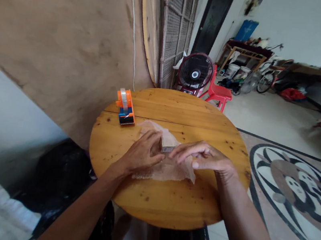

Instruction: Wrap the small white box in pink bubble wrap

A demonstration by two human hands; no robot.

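Note:
A small box (167,144) with printing on its near side sits on a thin, see-through, pinkish plastic sheet (167,172). The sheet is spread on the round wooden table, and its near edge looks bubbly. At the box's left is my left hand (145,152), thumb apart from the fingers; whether the fingertips touch the box, I cannot tell. My right hand (199,154) hovers by the box's right side with its fingers stretched out, slightly blurred. An orange and blue tape dispenser (126,107) with a roll of clear tape stands beyond my left hand.
The round table (164,214) has a wall close on its left. Black plastic bags (60,173) lie on the floor at the left. Past the far edge are a fan (195,73) and a red chair (219,92). A panda-patterned floor (298,190) extends at the right.

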